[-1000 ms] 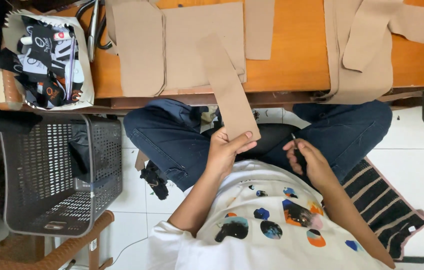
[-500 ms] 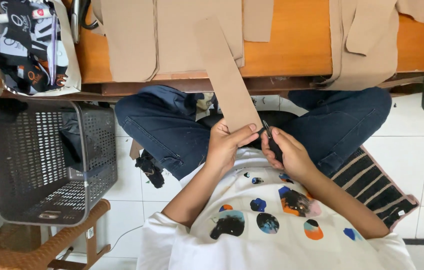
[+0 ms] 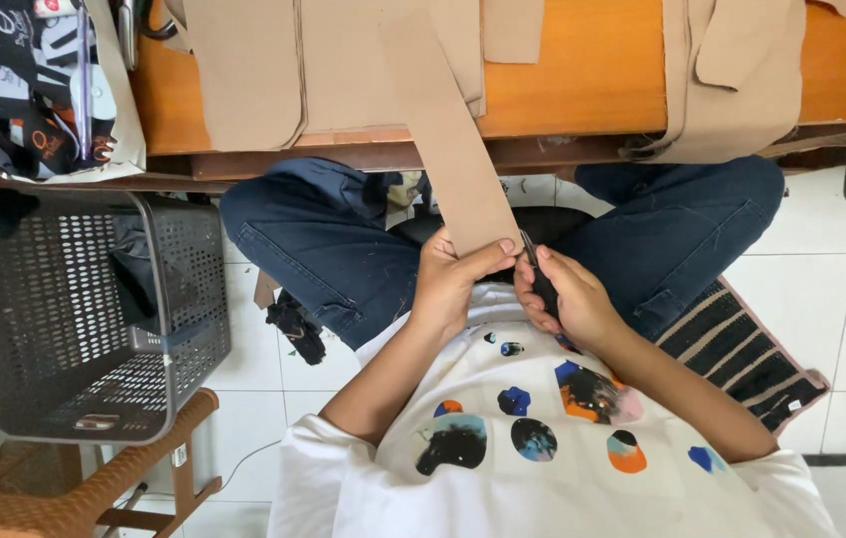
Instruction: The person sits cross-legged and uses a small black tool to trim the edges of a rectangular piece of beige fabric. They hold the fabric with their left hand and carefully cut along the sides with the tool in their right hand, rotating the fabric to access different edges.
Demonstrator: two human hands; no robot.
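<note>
Fingers point(image 3: 488, 261) pinch tan strip's point(image 3: 453, 149) near edge beside scissors point(image 3: 535, 264).

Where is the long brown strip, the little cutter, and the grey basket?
brown fabric strip point(image 3: 453, 149), head view, middle of the strip.
small dark cutter point(image 3: 541, 279), head view, part showing in the right hand.
grey plastic basket point(image 3: 189, 299), head view, its right wall.

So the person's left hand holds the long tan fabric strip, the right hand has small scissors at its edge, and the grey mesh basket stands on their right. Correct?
Not quite: the head view shows the grey mesh basket on the person's left. The left hand does hold the tan fabric strip, and the right hand has small scissors at its edge.
</note>
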